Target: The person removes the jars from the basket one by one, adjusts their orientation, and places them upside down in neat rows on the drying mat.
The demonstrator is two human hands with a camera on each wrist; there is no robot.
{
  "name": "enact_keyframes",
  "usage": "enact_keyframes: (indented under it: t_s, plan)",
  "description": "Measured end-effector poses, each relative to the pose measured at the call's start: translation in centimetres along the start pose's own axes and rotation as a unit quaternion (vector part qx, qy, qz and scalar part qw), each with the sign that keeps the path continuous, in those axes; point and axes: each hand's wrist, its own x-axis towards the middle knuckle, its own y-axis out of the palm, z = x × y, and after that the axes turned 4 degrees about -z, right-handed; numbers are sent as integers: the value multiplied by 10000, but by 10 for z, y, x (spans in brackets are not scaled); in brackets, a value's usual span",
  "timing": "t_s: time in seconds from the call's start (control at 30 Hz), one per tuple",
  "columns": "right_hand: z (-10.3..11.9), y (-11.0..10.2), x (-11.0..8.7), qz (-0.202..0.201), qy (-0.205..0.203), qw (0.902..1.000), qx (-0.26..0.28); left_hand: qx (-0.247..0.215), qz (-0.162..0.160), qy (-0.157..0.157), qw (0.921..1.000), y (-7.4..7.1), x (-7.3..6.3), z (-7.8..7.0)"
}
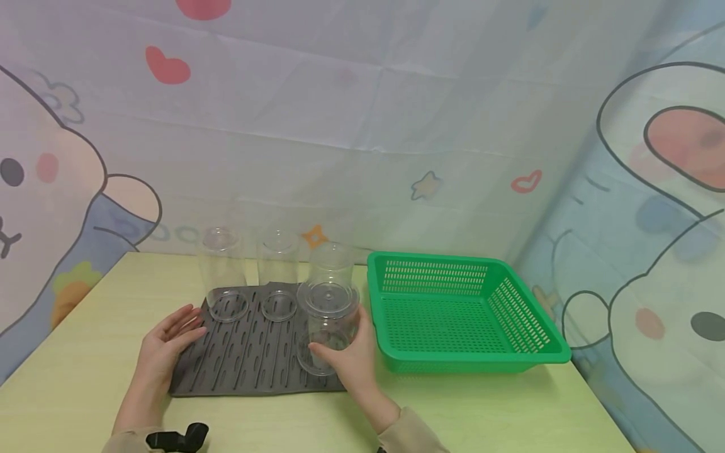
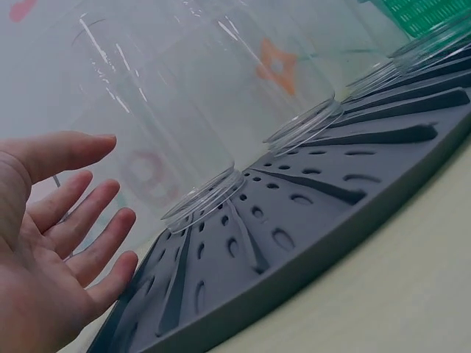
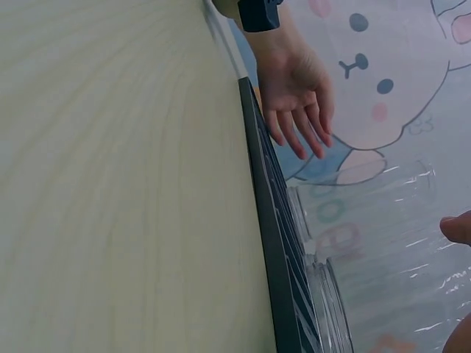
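Several tall clear cups stand on a dark grey ridged drying mat, their wide rims down on it. My right hand grips the front right cup, thumb on the near side and fingers round the right side. On the left, my left hand is held beside the mat's edge, palm toward the cups, fingers spread loosely and holding nothing. Closest to it is the back left cup; the back middle cup stands to that one's right. Another cup is partly hidden behind the gripped one.
A green plastic basket with slotted walls sits on the pale wooden table, just right of the mat. A printed cloth with cartoon figures hangs behind and around the table.
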Motion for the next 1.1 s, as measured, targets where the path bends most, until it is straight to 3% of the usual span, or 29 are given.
enact_keyframes:
  t_s: [0.33, 0.67, 1.1]
  plan:
    - [-2, -1, -1, 89, 179, 9998, -86, -389, -314, -170, 9986, -4, -1, -2]
    - [-4, -1, -1, -19, 148, 9999, -65, -256, -489, -465, 9974, -6, -1, -3]
    - [-2, 0, -2, 126, 41, 9999, -56, 185, -571, -777, 9952, -9, 1, 1]
